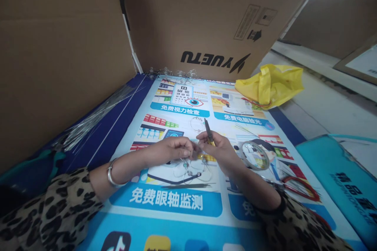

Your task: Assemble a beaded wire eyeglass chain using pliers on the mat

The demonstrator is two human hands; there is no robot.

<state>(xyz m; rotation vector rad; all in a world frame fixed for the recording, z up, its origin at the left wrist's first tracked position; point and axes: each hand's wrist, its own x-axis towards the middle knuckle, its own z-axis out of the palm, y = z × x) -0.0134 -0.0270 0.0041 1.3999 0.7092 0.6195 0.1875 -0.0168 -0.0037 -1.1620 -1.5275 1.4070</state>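
Beaded wire (pixel 190 173) just below the fingers (pixel 183 152)

The cardboard (pixel 165 19) is matt, the bangle (pixel 110 174) glossy metal, the wirework (pixel 189 173) perhaps metal.

Above a printed sheet (pixel 138 223), a left hand (pixel 175 151) pinches fine beaded wire (pixel 185 164) while the right hand (pixel 222 151) grips a slim, dark-tipped tool (pixel 209 131). A yellow bag (pixel 273 86) lies near an upright cardboard box (pixel 188 19); a clear coil (pixel 266 163) rests beside the right forearm (pixel 255 192).
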